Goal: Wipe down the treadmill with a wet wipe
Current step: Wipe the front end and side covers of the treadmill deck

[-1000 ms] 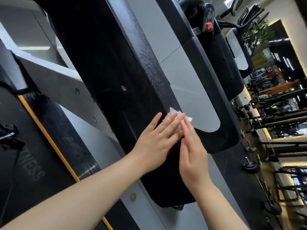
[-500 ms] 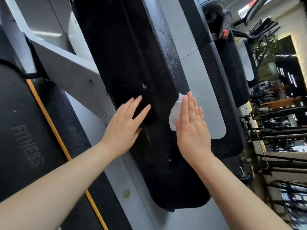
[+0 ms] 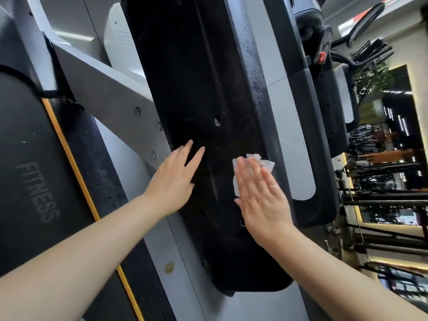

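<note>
A long black textured treadmill panel (image 3: 203, 93) runs down the middle of the head view. My right hand (image 3: 261, 195) lies flat with straight fingers on a crumpled white wet wipe (image 3: 266, 162), pressing it against the panel's right side; only the wipe's top and left edge show. My left hand (image 3: 173, 181) rests flat, fingers spread, on the panel's left edge, apart from the wipe. The treadmill belt (image 3: 30, 158), dark with the word FITNESS and an orange stripe (image 3: 69, 154), lies to the left.
A grey metal upright (image 3: 111, 89) slants behind my left hand. To the right of the panel runs a grey strip with a dark rim (image 3: 296, 144). Further right stand other gym machines (image 3: 382, 177) and a red stop button (image 3: 322, 57).
My left hand let go of the wipe and moved left onto the panel's edge. My right hand took over the wipe and presses it flat, shifting slightly along the panel.
</note>
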{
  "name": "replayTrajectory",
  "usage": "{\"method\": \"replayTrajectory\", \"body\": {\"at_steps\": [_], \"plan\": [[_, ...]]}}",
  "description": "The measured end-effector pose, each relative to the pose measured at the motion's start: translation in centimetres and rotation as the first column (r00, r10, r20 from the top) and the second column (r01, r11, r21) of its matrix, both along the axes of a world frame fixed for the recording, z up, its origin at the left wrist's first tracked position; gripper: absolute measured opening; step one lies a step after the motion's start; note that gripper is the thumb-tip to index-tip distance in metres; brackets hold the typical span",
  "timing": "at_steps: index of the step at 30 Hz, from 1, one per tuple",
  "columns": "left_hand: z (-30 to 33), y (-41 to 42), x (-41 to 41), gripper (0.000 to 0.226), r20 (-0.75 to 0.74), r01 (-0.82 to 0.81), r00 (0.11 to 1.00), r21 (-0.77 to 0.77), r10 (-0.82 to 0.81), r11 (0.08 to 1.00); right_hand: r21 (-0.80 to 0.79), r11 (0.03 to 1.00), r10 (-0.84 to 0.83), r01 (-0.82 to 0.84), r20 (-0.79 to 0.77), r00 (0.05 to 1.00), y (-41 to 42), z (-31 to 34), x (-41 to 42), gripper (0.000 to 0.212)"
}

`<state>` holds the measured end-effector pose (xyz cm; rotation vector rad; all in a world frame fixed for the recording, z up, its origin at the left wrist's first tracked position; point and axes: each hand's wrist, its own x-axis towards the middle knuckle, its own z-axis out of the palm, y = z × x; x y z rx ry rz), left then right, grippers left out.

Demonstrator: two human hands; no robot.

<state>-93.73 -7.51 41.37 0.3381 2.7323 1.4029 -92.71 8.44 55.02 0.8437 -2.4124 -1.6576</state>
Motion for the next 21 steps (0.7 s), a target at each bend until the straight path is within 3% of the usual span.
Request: {"method": "replayTrajectory", "body": {"at_steps": [6,15,21], "plan": [[-0.4,-0.8,0.3,0.088,0.047,0.092,0.995,-0.018,-0.091,0.996,0.169,0.985,-0.072,0.036,0.215,0.974,-1.2,-1.9,0.5,0.071],[-1.3,-2.4,0.6,0.084,0.080,0.142,0.987,-0.017,-0.140,0.990,0.473,0.868,-0.081,-0.153,0.439,0.895,-4.8,-9.2,-0.4,0.072],[-1.9,-3.8,1.1,0.080,0.149,0.149,0.978,0.010,-0.149,0.989,0.506,0.798,0.036,-0.326,0.500,0.865,-3.2,-2.5,-0.2,0.070]]}}
